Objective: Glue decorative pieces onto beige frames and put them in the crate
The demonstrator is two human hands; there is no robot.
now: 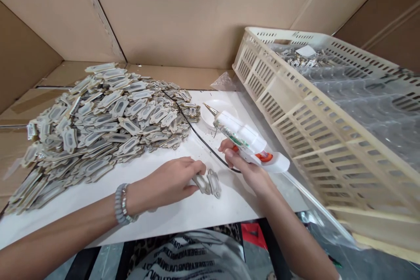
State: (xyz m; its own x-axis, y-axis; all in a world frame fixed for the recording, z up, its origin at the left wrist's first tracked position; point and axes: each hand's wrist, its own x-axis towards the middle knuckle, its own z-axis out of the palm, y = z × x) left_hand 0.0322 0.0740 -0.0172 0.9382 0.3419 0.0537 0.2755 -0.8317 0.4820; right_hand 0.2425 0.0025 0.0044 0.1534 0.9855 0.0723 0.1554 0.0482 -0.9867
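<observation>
My right hand (244, 164) grips a white glue gun (244, 135) with orange parts, its metal nozzle tilted up to the left above a white dish (218, 116). A black cord runs from the gun's handle toward the pile. Between the thumb and fingers of my left hand (179, 179) is a small metal plate (201, 183) with a long framed opening. A similar plate (214, 183) lies right beside it on the white tabletop. My left fingers partly hide the held plate.
A large heap of similar plates (111, 118) covers the left of the table. On the right stands a cream slotted plastic crate (285, 109) lined with clear plastic, with metal pieces inside. Cardboard walls (190, 13) enclose the back and sides.
</observation>
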